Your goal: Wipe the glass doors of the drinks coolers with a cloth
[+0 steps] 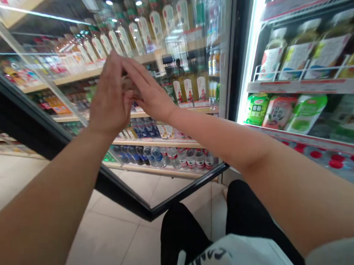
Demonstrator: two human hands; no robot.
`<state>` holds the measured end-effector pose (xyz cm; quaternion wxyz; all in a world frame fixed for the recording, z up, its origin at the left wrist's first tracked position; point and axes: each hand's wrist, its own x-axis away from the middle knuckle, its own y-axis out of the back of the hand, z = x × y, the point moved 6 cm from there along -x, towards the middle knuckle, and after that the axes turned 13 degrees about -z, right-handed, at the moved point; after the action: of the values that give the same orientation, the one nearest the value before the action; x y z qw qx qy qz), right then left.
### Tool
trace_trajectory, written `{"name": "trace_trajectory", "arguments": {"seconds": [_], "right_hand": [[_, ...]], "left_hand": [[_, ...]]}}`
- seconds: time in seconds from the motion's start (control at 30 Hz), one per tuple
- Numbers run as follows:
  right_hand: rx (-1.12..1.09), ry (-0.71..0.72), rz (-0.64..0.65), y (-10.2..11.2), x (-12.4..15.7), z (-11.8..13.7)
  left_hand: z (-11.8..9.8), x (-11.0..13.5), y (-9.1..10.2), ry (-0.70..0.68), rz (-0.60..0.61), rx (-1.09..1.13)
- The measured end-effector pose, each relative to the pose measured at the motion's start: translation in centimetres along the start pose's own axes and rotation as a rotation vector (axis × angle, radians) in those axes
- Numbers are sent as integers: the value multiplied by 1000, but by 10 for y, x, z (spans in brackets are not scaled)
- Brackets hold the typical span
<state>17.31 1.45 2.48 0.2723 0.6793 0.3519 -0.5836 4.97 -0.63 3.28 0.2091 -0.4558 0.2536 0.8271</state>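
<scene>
Both forearms extend toward 11 o'clock; left hand [109, 101] and right hand [151, 93] clasp a small, blurred item [129, 84]; cooler door [126, 193] stands open, unshelved yet.

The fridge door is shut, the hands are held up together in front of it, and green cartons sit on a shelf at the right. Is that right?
Not quite. In the head view the fridge door is swung open, not shut. The rest holds: the left hand and right hand are held up together in front of it, and green cartons sit on a shelf at the right.
</scene>
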Motion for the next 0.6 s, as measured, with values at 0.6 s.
{"name": "trace_trajectory", "arguments": {"seconds": [0.6], "right_hand": [[227,273,-53,35,10,-76]], "left_hand": [[-16,41,-9,89,135,-72]]}}
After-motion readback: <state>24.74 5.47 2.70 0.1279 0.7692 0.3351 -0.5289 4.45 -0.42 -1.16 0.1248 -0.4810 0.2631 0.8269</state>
